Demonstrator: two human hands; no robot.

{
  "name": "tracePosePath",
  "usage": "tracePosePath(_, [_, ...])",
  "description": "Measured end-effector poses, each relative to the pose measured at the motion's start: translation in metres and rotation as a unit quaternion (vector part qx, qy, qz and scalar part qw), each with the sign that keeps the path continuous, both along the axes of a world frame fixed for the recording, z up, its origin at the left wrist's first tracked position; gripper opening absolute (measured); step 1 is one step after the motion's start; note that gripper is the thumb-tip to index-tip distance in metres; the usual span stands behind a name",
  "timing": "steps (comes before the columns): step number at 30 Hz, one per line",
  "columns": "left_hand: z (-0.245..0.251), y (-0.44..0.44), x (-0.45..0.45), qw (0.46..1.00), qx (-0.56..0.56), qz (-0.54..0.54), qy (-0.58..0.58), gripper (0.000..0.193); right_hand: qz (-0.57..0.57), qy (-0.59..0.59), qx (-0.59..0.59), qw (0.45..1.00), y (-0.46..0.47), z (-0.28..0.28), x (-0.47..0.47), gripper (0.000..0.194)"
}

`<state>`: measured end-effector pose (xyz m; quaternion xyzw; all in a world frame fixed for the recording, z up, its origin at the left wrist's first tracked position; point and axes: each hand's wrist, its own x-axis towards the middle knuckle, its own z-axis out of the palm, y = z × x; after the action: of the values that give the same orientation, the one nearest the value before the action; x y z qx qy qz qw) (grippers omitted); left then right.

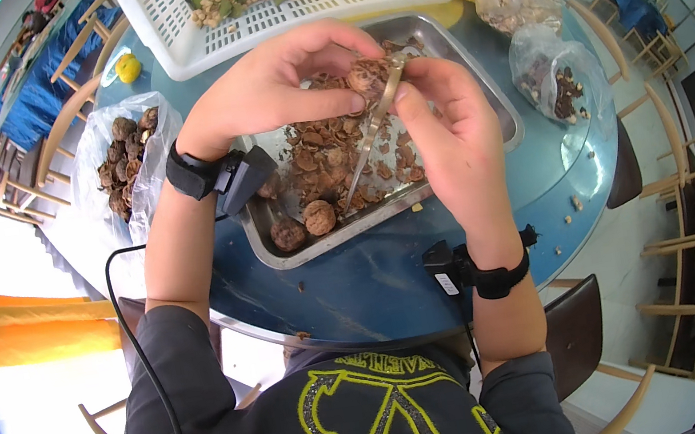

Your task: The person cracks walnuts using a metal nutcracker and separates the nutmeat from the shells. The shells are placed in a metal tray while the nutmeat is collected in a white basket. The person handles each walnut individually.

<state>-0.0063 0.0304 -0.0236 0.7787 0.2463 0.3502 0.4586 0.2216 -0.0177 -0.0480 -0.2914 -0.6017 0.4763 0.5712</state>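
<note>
Above a stainless steel tray (pixel 299 256), my left hand (pixel 281 85) holds a brown walnut (pixel 369 77) between thumb and fingers. My right hand (pixel 450 114) grips a slim brass-coloured metal hand tool (pixel 377 119) by its upper end, pressed against the walnut's right side. The tool's long tapering end points down over the tray. Broken shell pieces (pixel 311 152) cover much of the tray's bottom. A whole light-brown walnut (pixel 319 217) and a darker walnut (pixel 288 234) lie in its near left corner. Part of the tray is hidden behind my hands.
A white perforated plastic basket (pixel 168 54) with pale nuts and green leaves stands behind the tray. Dark walnuts fill a plastic bag (pixel 154 121) at left. Bags of pale pieces (pixel 515 6) and of dark scraps (pixel 532 54) lie right. Black cable (pixel 126 317) hangs by my left arm.
</note>
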Motion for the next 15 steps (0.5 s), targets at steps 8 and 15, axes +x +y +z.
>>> tracePosePath(8, [0.001, -0.006, 0.010, 0.994, 0.089, 0.049, 0.034, 0.039, -0.002, -0.038, 0.040, 0.998, 0.003, -0.007, -0.003, 0.035])
tracePosePath(15, [0.009, -0.015, 0.014, 0.991, 0.061, 0.100, 0.059, 0.041, 0.032, -0.033, 0.031, 0.998, 0.003, -0.007, -0.001, 0.048])
